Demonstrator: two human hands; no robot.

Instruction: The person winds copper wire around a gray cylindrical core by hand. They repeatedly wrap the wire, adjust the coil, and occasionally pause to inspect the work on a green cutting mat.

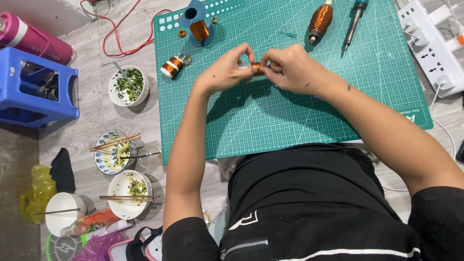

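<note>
**Small coil pinched between both hands over mid-mat**

Near: person seated on the floor, black top, forearms reaching forward onto a green mat point(290, 121). Off the mat's left edge, on the floor: used bowls point(129, 195) with chopsticks, a blue stool point(36, 87), a pink flask point(34, 41).

Middle: left hand point(227, 70) and right hand point(290, 67) meet above the mat's centre, toward its far half. Fingertips of both are pressed together on a small copper coil point(255, 67), held just off the mat surface. Only a sliver of the coil shows between the fingers; whether a loose wire end runs from it cannot be told.

Far: along the mat's far edge, a blue stand point(193, 17) carrying a copper spool, a wound bobbin point(172, 65) near the far-left corner, a fat spool on a handle point(320, 21), and a soldering iron point(354, 21) beside it. Power strip point(430, 41) off the far-right corner.

Judgement on doing this well: keep the pinch at the coil's ends, not on the winding face, so turns do not slip or splay. Hold it low over the mat so a drop stays put. Work with fingertip rolls rather than wrist pulls; thin wire kinks easily. Keep elbows clear of the iron.
</note>
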